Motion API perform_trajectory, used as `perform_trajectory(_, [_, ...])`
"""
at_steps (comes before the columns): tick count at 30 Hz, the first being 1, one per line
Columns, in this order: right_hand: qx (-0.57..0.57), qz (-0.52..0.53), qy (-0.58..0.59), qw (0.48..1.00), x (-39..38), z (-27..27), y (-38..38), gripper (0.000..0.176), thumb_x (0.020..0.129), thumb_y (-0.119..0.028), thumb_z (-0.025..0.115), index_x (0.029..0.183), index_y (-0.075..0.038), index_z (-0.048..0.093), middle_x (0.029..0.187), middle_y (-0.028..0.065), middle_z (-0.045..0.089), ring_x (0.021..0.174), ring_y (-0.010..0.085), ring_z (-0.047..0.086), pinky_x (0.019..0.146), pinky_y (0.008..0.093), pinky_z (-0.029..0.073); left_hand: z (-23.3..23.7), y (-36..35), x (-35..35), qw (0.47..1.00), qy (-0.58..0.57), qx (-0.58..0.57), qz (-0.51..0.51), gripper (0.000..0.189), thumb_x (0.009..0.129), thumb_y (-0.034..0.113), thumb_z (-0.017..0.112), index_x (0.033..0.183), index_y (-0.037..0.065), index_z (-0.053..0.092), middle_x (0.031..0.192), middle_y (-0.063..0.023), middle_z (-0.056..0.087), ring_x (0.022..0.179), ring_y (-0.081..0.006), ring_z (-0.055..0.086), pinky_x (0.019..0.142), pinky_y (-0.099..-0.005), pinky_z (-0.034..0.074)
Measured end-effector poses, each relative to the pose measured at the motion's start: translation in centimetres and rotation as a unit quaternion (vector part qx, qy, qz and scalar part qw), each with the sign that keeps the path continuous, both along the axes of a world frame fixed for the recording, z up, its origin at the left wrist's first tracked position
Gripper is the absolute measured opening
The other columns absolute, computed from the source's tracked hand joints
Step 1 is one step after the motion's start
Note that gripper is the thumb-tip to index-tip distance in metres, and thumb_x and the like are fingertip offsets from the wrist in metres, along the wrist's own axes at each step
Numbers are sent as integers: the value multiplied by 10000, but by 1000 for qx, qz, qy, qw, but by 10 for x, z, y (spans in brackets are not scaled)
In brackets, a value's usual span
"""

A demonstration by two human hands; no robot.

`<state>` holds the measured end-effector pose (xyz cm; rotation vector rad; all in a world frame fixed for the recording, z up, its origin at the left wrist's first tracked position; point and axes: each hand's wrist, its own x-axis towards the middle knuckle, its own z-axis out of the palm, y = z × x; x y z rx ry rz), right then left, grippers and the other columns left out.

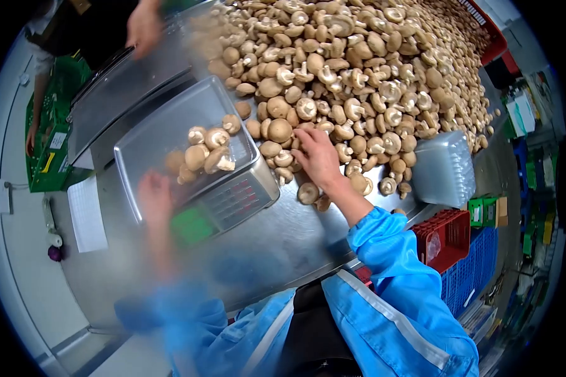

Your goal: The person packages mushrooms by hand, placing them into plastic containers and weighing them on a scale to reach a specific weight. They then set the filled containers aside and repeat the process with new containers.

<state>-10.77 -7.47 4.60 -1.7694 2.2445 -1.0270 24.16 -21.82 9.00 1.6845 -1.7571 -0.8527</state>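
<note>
A large heap of shiitake mushrooms (352, 81) covers the far side of the steel table. My right hand (319, 157) reaches into its near edge, fingers apart and touching the mushrooms there; nothing shows held in it. To the left stands a digital scale (245, 201) with a metal pan (148, 135). Several mushrooms (197, 156) lie together on the pan, seemingly in a clear plastic tray whose outline is faint. My left hand (155, 196) is at the pan's near left side, beside those mushrooms. Motion smears its fingers, so its grip cannot be made out.
Right of the heap is a stack of clear plastic trays (445, 168). A red crate (443, 239) and a blue crate (475, 270) stand beyond the table's right edge. Across the table, another person's hand (144, 28) is above a dark machine (129, 94), near a green crate (53, 157).
</note>
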Motion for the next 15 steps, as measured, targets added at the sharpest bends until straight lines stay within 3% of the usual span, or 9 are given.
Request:
perform_trajectory(2, [-41,-17,-22,999,-2,10,1,418,778,-106,722,1175,-55,600,1108,133,580,1048,323,555,920,404,474,0,0,-4,979,-52,-193,-41,535,837,208,704,1318,44,537,1131,-120,619,910,-225,641,746,-346,526])
perform_trajectory(4, [-98,-28,-176,979,16,47,-9,352,789,-105,709,1117,-48,597,1103,137,576,1017,318,567,894,386,476,38,14,-37,967,-4,-218,-132,684,788,311,745,1386,91,495,1351,-151,515,1240,-310,501,959,-414,449])
perform_trajectory(6, [-161,7,-247,956,40,65,-26,325,788,-101,703,1068,-43,548,1106,137,556,1016,295,563,867,359,469,47,20,-59,939,-96,-253,-213,745,773,288,761,1423,95,451,1436,-141,455,1343,-335,399,1061,-453,343])
perform_trajectory(8, [-206,82,-344,912,69,63,-43,366,812,-94,693,1114,-33,498,1146,164,513,1058,334,540,935,379,445,45,19,-70,916,-161,-262,-259,797,754,296,775,1443,97,427,1484,-141,420,1399,-358,336,1124,-479,264])
perform_trajectory(10, [-93,132,-218,962,89,49,-49,490,884,-114,624,1330,-21,444,1372,223,440,1282,384,446,1091,429,360,29,15,-76,909,-203,-244,-271,837,730,334,787,1445,96,423,1493,-150,411,1409,-378,313,1146,-494,212])
perform_trajectory(12, [-65,154,-145,975,93,36,-43,545,911,-142,593,1409,-30,402,1445,226,389,1355,397,371,1138,425,316,21,12,-76,922,-179,-221,-264,840,723,333,798,1436,89,426,1481,-149,423,1399,-385,327,1145,-502,211])
perform_trajectory(15, [-54,146,-112,982,71,41,-42,528,916,-154,587,1405,-42,422,1438,211,401,1357,400,362,1138,418,313,18,11,-69,931,-147,-218,-252,871,704,318,817,1440,83,414,1475,-152,428,1389,-394,334,1142,-494,221])
